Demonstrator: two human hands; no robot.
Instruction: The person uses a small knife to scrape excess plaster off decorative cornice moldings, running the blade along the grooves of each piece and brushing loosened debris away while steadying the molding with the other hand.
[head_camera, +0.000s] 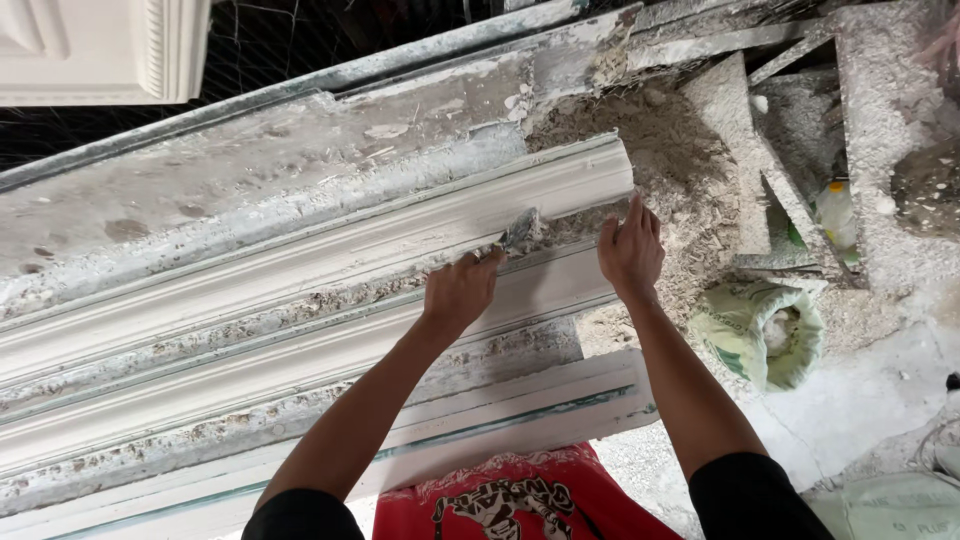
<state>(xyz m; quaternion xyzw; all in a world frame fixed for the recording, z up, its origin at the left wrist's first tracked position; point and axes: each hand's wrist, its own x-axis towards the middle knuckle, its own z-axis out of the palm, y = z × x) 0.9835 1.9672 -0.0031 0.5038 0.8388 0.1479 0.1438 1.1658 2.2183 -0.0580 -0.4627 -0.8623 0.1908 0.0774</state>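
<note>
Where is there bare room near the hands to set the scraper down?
Free: the flat white strip between the moulding and the red shirt. Crowded: rubble heap beyond the right hand; left hand holds the scraper.

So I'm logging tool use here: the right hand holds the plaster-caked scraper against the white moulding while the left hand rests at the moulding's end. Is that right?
Not quite: the hands are swapped. In the head view the left hand holds the plaster-caked scraper against the white moulding, while the right hand rests at the moulding's end.
</note>
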